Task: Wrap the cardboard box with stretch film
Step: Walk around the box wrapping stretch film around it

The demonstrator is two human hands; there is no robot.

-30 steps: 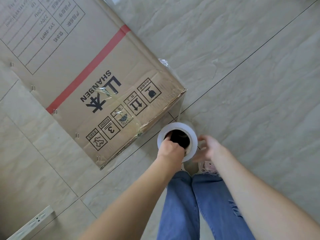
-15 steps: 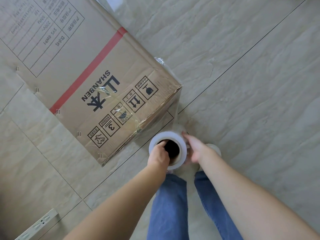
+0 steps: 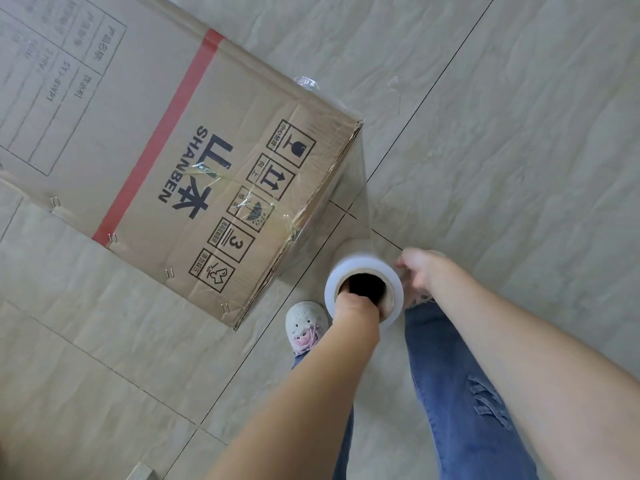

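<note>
the cardboard box fills the upper left of the frame, lying on the tiled floor. the stretch film roll sits at lower centre, film running up to the box's corner. the left hand has its fingers hooked inside the roll's core, gripping it; the right hand rests loosely against the roll's right side.

The person is stepping round the corner of the cardboard box, so the stretch film roll is now sitting off its short end. The right hand is coming off the roll's far side, fingers loosening. A slippered foot is appearing beside the box's near corner.
</note>
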